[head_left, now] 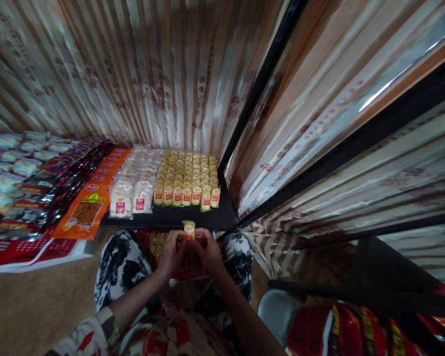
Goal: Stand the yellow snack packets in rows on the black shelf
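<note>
My left hand point(171, 253) and my right hand point(206, 251) are close together over my lap, fingers curled. Between them they pinch a small yellow snack packet point(189, 229) with a red label, held upright just in front of the black shelf point(170, 218). On that shelf stand rows of the same yellow packets point(187, 183), and to their left are clear bags of pale snacks point(133, 190). A red bag point(155, 243) holding more packets lies in my lap under the hands.
Orange packs point(91, 200) and dark and red packs point(40, 193) cover the shelf's left part. Striped curtains hang behind. A black frame bar point(261, 84) rises at the right. Red bags point(341, 326) lie at lower right.
</note>
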A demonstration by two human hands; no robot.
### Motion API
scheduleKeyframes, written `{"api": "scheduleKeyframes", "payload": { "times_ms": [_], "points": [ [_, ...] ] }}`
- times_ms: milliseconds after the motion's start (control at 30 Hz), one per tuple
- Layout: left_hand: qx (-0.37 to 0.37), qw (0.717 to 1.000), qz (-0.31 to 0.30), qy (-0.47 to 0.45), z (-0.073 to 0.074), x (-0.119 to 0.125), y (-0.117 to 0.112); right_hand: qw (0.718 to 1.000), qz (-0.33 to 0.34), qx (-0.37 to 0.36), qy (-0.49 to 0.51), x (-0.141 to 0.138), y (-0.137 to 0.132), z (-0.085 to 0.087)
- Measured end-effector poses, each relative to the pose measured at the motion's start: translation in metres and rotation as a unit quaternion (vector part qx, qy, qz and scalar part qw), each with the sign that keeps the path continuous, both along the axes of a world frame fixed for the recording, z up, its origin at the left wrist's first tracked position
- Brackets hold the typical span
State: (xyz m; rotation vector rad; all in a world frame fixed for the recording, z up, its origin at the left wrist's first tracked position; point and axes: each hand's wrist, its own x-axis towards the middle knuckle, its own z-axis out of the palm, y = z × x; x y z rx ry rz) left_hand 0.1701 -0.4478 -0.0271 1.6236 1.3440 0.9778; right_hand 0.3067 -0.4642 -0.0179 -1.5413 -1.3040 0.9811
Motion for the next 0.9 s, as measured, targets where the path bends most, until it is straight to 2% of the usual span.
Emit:
{"api": "scheduleKeyframes", "payload": {
  "times_ms": [167,333,533,900],
  "points": [
    [0.091,0.995,-0.021,0.017,0.011,0.022,0.039,0.992,-0.090,0.075,-0.043,0.002,0.037,0.008],
    [0.134,0.988,-0.011,0.077,0.010,0.037,0.065,0.981,-0.129,0.124,-0.070,0.002,0.062,0.006],
    [0.147,0.981,-0.001,0.125,0.002,0.043,0.075,0.977,-0.141,0.096,-0.129,0.004,0.069,-0.005],
    [0.148,0.979,0.006,0.139,-0.004,0.047,0.080,0.980,-0.123,0.093,-0.127,0.008,0.073,-0.013]
  ]
}}
